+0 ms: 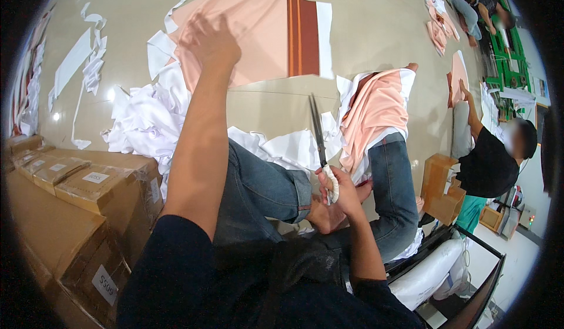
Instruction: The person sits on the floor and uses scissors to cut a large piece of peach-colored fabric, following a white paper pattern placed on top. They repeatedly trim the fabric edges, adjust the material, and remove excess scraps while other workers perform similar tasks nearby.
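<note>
My left hand [214,40] is spread over a peach fabric piece [258,35] lying on the floor, its fingers apart. That piece has a dark red band with orange stripes and a white strip along its right side. My right hand [342,192] grips scissors [318,130] by handles wrapped in white, the blades pointing up and away from me. Another peach cloth [382,108] with white edges is bunched over my right leg. White fabric scraps [150,117] pile up left of my left forearm, and more white cloth [282,148] lies between my legs and the peach piece.
Cardboard boxes [64,205] are stacked at my left. White offcuts [76,64] trail over the tiled floor [135,35]. At right, a person [490,158] in dark clothes sits holding peach fabric, near a cardboard box [442,188]; another person [470,12] sits farther off. A black-framed rack [496,264] stands lower right.
</note>
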Available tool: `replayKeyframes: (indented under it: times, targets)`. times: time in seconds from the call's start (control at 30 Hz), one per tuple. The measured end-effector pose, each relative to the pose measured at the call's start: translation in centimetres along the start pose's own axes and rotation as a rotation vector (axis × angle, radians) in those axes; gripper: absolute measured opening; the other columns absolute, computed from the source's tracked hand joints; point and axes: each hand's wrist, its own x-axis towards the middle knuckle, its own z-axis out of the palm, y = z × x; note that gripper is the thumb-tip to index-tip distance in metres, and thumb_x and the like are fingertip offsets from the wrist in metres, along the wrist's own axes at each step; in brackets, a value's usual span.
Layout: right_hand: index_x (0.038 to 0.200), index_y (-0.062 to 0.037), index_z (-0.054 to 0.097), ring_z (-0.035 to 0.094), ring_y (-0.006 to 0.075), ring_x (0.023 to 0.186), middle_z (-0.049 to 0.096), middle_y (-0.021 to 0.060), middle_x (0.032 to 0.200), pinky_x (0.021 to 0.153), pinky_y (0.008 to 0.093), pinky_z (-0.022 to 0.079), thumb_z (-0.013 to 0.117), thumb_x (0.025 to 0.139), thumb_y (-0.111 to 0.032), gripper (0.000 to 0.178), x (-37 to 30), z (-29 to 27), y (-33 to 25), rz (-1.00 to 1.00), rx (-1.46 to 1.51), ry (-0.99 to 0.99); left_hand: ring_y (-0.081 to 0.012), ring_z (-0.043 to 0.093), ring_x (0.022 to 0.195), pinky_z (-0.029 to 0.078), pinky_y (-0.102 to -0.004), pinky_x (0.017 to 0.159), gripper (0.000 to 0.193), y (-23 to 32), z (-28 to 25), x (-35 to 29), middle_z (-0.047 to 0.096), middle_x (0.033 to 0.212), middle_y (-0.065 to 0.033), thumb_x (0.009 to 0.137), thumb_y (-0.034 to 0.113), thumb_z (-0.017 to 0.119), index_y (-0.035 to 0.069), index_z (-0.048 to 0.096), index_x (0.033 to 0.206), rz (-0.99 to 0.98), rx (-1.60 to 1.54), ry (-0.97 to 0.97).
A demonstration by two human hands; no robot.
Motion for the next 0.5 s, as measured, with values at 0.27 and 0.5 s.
replayKeyframes:
  times: [0.27,0.5]
  targets:
    - [0.12,0.0001,0.069,0.059,0.0112,0.059,0.062,0.0004,0.076,0.052,0.0289,0.046,0.078,0.107,-0.055,0.057,3.6,1.4,-1.4,-0.057,0.079,0.013,-0.0421,-0.007,0.176,0.014,-0.087,0.129,0.139,5.0,0.2,-3.2,-0.013,0.192,-0.0101,0.071,0.067,0.097,0.049,0.014,0.181,0.18,-0.058,-0.327]
    - [0.122,-0.0023,0.068,0.058,0.0113,0.058,0.057,0.0006,0.073,0.054,0.0291,0.047,0.077,0.104,-0.063,0.064,8.3,3.8,-3.1,-0.097,0.044,0.14,-0.0396,-0.008,0.177,0.014,-0.0875,0.129,0.139,5.4,-0.4,-4.2,-0.013,0.192,-0.0055,0.072,0.062,0.1,0.053,0.012,0.18,0.304,-0.038,-0.361]
